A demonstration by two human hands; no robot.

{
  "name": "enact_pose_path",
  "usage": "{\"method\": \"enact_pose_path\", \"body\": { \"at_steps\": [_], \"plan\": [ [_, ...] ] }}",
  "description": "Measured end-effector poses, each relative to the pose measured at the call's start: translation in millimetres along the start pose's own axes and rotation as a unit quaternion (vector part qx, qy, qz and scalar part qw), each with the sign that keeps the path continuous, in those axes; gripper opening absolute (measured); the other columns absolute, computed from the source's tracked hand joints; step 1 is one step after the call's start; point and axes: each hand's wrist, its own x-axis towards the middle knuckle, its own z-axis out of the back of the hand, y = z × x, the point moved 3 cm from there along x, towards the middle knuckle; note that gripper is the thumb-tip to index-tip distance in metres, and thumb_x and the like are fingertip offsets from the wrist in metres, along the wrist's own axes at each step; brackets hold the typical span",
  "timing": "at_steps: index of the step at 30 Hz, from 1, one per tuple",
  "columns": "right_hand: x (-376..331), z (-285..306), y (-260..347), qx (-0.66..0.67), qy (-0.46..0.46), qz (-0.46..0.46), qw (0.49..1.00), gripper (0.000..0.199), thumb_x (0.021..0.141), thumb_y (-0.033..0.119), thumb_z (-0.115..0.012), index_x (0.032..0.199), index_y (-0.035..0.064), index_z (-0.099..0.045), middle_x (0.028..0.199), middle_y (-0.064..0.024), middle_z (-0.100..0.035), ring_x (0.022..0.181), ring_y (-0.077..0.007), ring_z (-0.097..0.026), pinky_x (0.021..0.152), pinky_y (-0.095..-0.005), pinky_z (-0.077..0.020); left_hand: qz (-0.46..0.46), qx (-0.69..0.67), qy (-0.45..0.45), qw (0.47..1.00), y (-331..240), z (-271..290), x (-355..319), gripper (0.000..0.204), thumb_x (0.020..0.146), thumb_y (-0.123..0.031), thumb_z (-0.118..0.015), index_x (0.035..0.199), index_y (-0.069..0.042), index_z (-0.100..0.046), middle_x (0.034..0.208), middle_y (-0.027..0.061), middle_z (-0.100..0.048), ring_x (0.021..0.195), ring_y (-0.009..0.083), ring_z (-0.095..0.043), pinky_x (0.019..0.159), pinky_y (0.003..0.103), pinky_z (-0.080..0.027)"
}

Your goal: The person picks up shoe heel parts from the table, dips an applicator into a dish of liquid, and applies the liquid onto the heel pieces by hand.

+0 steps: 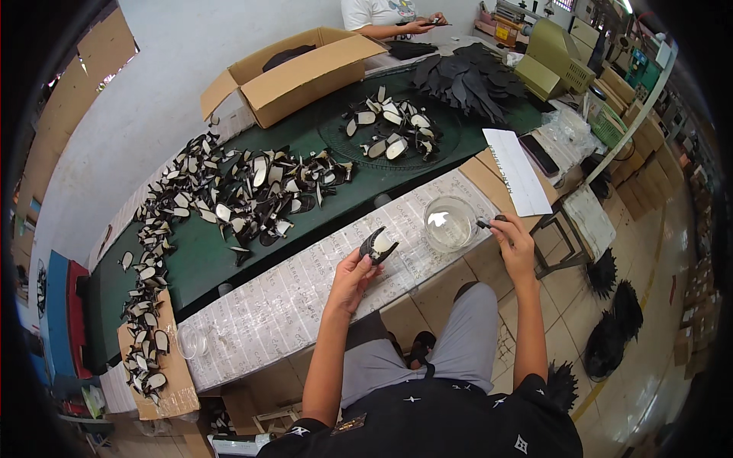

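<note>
My left hand (352, 279) is closed on a curved black shoe upper piece (379, 244) with a cream lining, held up over the near edge of the work ledge. To the right, my right hand (516, 246) pinches a small dark brush-like tool (482, 224); its exact kind is too small to make out. The tool's end is beside the rim of a clear round bowl (435, 238) on the ledge. Across the green conveyor belt (309, 242) lies a long heap of similar black and cream pieces (259, 179), with a smaller pile (391, 126) farther right.
An open cardboard box (305, 91) stands behind the belt, and black cut pieces (466, 76) lie stacked at the far right. White card (516, 172) and a phone (539, 155) sit right of the bowl. A small clear dish (192, 341) is at left. Another person (382, 19) works across.
</note>
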Motion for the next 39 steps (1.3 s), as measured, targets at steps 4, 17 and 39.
{"method": "enact_pose_path", "body": {
  "at_steps": [4, 17, 39],
  "plan": [
    [-4, 8, -12, 0.010, 0.006, -0.016, 1.000, 0.014, 0.085, 0.001, -0.067, 0.098, -0.0005, -0.066, 0.104, -0.0111, -0.062, 0.084, -0.0202, -0.063, 0.074, -0.0289, -0.0497, -0.004, 0.009, 0.004, 1.000, -2, -6, 0, 0.035, 0.091, -0.024, -0.065, 0.117, 0.000, -0.059, 0.099, 0.0010, -0.063, 0.084, 0.0089, -0.057, 0.087, 0.029, -0.049],
    [-6, 2, -10, 0.010, -0.015, -0.009, 1.000, 0.014, 0.085, 0.001, -0.066, 0.099, 0.0005, -0.066, 0.101, -0.0131, -0.062, 0.084, -0.0236, -0.062, 0.068, -0.0292, -0.0500, -0.004, 0.043, 0.051, 0.998, 1, -2, 1, 0.040, 0.093, -0.024, -0.062, 0.123, 0.002, -0.055, 0.115, 0.0083, -0.062, 0.105, 0.0164, -0.060, 0.092, 0.033, -0.049],
    [18, -6, 78, -0.068, -0.061, 0.056, 0.994, 0.014, 0.085, 0.004, -0.066, 0.099, 0.0001, -0.064, 0.103, -0.0175, -0.060, 0.085, -0.0332, -0.062, 0.072, -0.0383, -0.0511, -0.007, 0.090, 0.050, 0.995, 9, -10, -2, 0.030, 0.093, -0.015, -0.062, 0.114, 0.005, -0.057, 0.106, 0.0103, -0.064, 0.097, 0.0201, -0.064, 0.091, 0.032, -0.050]
  ]
}}
